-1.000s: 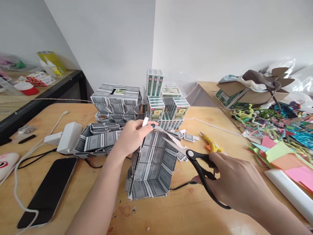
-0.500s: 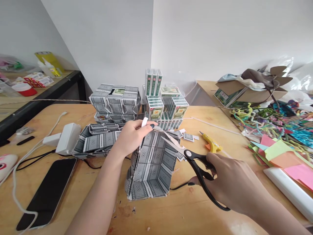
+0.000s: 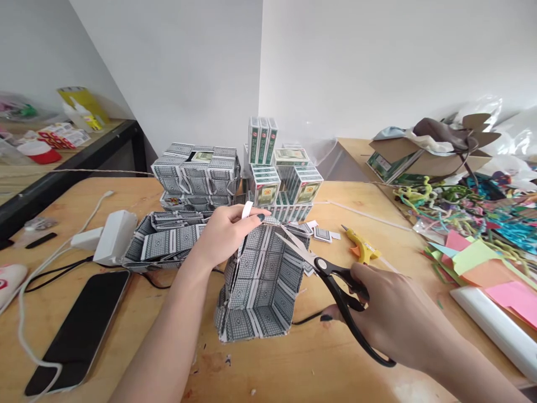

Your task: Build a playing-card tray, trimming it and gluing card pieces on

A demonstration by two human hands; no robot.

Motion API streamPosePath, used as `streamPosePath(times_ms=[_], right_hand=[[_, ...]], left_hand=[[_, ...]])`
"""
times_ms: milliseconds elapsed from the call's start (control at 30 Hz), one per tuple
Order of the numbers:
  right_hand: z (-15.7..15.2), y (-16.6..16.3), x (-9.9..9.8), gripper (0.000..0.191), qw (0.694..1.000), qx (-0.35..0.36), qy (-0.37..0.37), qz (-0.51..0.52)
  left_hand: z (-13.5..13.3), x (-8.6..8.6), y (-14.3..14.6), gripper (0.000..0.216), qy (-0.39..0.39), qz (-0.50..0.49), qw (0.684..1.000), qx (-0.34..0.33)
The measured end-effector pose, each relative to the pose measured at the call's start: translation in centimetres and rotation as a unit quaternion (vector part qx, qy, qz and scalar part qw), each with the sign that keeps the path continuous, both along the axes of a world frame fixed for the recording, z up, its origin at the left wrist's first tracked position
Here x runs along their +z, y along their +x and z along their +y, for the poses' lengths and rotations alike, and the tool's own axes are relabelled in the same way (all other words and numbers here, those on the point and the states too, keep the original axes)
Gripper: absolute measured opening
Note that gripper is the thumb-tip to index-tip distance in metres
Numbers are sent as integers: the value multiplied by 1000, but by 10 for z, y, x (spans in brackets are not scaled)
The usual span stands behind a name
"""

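Observation:
My left hand point(image 3: 229, 232) pinches a small patterned playing card point(image 3: 271, 220) between thumb and fingers, above the upper edge of an open box made of playing cards point(image 3: 260, 280). A white end sticks up between those fingers. Black-handled scissors point(image 3: 322, 264) are in my right hand point(image 3: 386, 313), its fingers through the handles. Their blades stand slightly apart, with the tips close to the card and over the box's upper right edge. Whether the blades touch the card, I cannot tell. The box leans with its hollow side toward me.
Behind stand another card box point(image 3: 168, 243), a stacked card block point(image 3: 195, 173) and packs of playing cards point(image 3: 264, 184). A yellow glue gun point(image 3: 361, 246) and loose card pieces point(image 3: 323, 234) lie right. Left are a phone point(image 3: 79, 330) and white charger point(image 3: 115, 238); coloured paper point(image 3: 482, 263) lies far right.
The scissor blades and right hand have shifted very slightly, with the blades a little closer together. The left hand, card and box hold nearly the same position.

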State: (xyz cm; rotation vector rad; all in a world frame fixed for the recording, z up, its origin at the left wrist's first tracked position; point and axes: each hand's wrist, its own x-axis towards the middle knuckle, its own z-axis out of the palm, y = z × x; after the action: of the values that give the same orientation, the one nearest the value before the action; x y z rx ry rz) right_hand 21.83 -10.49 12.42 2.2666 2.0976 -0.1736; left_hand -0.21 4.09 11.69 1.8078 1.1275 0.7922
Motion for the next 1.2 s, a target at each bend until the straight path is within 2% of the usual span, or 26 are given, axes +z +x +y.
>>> streamPosePath(times_ms=[200,600,800,933,1067,1200], right_hand=[[4,-1,2,38,1000,-4,-20,10],[5,-3,-3,38,999,9,27,-31],[-1,-11,5,39,999,19,-8,-25],[-5,-14,7,42,996,21,48,-76],[-10,-17,8,43,984,28,116,-131],[-12,-17,9,43,985,31,121,-122]], left_hand=[[1,-1,-1,32,14,3,1000,1],[0,-1,0,29,4,5,1000,10],[-3,1,0,28,6,-5,1000,12],[-5,3,-1,24,12,-27,1000,8],[-12,9,-3,20,65,-34,997,18],[-19,16,-4,21,99,-13,994,33]])
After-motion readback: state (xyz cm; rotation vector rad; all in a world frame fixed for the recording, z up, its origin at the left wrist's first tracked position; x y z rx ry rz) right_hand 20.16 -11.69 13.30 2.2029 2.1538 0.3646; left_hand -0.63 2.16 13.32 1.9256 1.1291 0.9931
